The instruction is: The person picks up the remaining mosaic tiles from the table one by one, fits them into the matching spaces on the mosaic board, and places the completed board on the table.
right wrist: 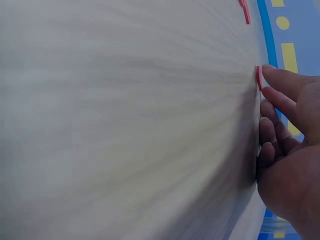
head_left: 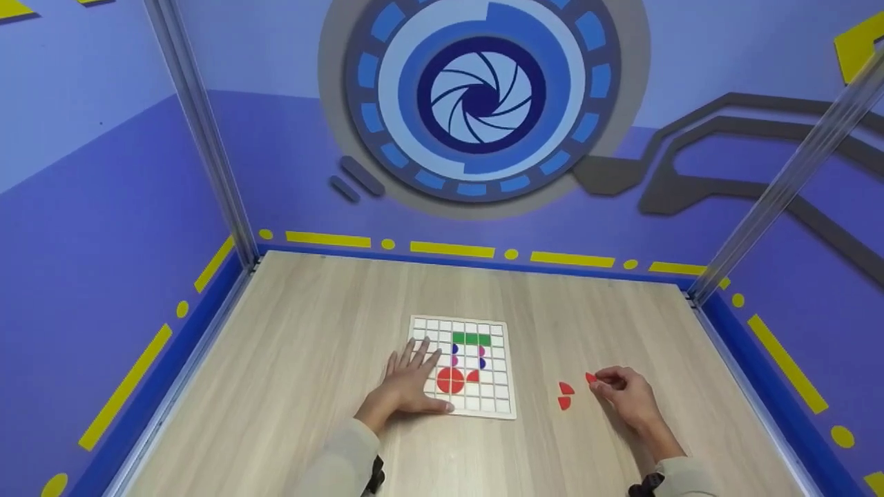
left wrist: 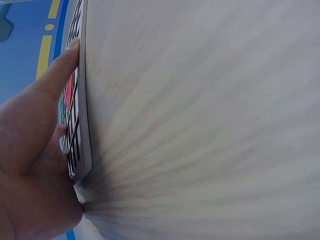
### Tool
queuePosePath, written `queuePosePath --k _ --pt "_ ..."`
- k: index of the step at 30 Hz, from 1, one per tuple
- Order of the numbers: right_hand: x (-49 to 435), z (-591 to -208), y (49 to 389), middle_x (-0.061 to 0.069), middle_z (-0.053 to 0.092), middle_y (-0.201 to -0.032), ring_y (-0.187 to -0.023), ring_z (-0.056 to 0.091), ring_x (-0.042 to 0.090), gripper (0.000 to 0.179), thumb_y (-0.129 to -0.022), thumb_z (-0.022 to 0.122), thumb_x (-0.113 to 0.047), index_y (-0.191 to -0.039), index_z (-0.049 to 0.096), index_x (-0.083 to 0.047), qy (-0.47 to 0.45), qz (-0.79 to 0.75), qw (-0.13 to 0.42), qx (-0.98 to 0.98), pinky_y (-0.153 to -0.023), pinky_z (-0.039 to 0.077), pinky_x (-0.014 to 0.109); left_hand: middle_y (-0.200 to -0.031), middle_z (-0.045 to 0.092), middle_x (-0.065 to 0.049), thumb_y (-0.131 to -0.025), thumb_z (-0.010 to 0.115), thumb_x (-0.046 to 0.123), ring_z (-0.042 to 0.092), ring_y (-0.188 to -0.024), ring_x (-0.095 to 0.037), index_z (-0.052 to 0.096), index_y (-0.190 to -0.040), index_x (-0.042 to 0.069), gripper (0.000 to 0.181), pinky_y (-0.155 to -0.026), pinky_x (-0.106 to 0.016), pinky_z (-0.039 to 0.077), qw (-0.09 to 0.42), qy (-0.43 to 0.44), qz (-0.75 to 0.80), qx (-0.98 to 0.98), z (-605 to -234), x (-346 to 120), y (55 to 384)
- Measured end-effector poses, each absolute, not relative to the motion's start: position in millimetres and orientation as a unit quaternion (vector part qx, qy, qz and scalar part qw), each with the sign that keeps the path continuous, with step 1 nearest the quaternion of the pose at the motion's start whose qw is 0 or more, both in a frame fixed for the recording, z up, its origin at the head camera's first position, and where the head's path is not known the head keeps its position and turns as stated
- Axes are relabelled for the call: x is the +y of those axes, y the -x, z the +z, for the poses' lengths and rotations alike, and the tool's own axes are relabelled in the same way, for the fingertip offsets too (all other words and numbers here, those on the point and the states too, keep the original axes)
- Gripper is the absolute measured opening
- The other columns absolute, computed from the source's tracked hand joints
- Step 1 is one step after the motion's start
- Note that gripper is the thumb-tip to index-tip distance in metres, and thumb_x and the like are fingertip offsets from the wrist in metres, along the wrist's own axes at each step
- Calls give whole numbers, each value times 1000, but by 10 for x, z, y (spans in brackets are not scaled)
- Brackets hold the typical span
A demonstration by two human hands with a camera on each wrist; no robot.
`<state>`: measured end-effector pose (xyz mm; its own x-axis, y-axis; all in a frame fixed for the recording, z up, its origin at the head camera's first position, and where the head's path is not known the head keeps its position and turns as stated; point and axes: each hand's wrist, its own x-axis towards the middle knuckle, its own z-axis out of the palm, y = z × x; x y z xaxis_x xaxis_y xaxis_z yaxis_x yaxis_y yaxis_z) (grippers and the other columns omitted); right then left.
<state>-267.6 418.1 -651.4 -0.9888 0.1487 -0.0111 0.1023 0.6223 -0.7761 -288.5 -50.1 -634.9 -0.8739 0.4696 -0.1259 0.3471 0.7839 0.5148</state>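
Note:
A white grid board (head_left: 497, 407) with a pale wooden rim lies on the table. My left hand (head_left: 409, 386) rests over its left side with fingers spread and thumb along the near edge; the left wrist view shows the thumb (left wrist: 60, 70) on the rim. On the grid are a green bar (head_left: 472, 339), small blue and pink half-rounds, a red circle (head_left: 450, 380) and a red quarter-circle piece (head_left: 474, 376). To the right, my right hand (head_left: 630, 397) pinches another red quarter-circle piece (right wrist: 259, 78) between thumb and forefinger, at the tabletop.
Two loose red quarter-circle pieces (head_left: 565, 395) lie on the wooden table (head_left: 331, 304) between the board and my right hand. Blue patterned walls (head_left: 290, 166) with metal corner posts (head_left: 207, 138) enclose the table at the back and sides.

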Motion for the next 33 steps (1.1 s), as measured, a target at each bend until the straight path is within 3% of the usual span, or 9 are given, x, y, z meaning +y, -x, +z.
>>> queuePosePath --k 13,25,33 --pt "4132 -6533 2708 14 64 -111 -94 56 22 20 -97 72 -2 -117 72 -2 64 415 39 -907 -74 47 25 -178 4 -17 -81 78 72 -5 -162 -43 26 -169 11 119 -126 -68 -3 118 -217 263 933 -6466 -493 2926" --pt "4084 -6534 2708 15 66 -108 -95 58 24 23 -95 67 9 -117 65 -1 77 463 39 -882 -71 50 22 -177 6 -18 -84 80 66 -1 -162 -45 26 -169 11 115 -126 -69 1 118 -209 238 941 -6404 -502 2893" --pt "4077 -6534 2666 14 68 -106 -94 59 22 15 -100 68 3 -114 69 -1 81 464 49 -881 -73 49 22 -177 5 -19 -84 79 66 -2 -162 -45 27 -169 9 115 -126 -69 0 118 -216 250 936 -6363 -493 2875"
